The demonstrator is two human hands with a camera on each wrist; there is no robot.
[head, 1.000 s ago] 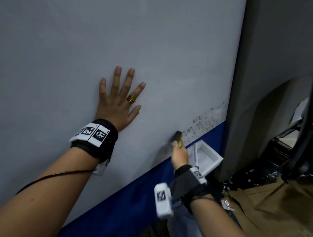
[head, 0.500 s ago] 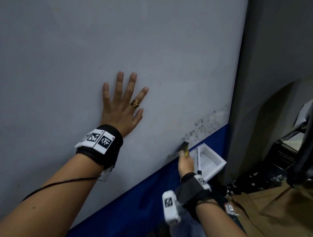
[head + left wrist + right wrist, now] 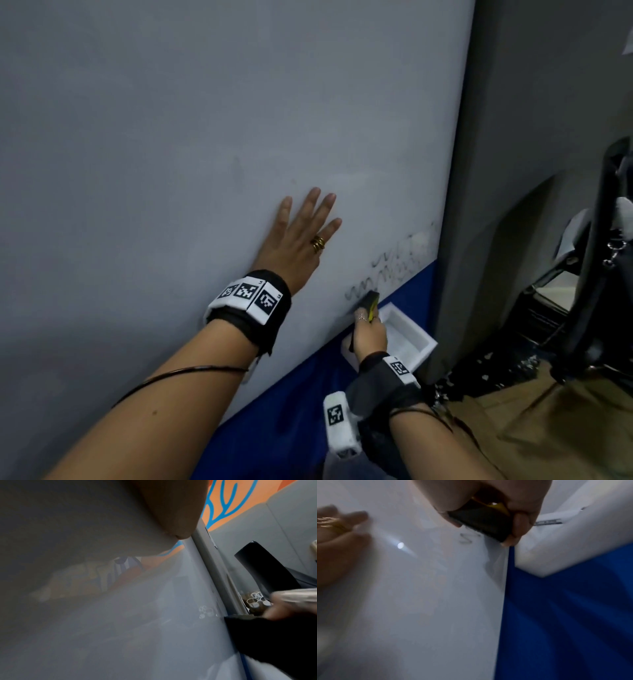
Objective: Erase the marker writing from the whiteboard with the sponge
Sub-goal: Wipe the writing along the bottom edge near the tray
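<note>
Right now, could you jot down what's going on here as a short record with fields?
surface: whiteboard, upright, blue band below it
writing: black squiggles near the board's lower right corner, not yet wiped
left hand: flat on the board, fingers straight, a ring on one
right hand: grips the sponge
sponge: dark face on the board at the squiggles' lower left end, yellow back
tray: white, fixed below the board; a pen lies in it in the right wrist view

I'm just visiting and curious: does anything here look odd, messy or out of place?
Nothing stands out. The only mess is the scribbled marker writing low on the whiteboard, which the sponge is touching.
</note>
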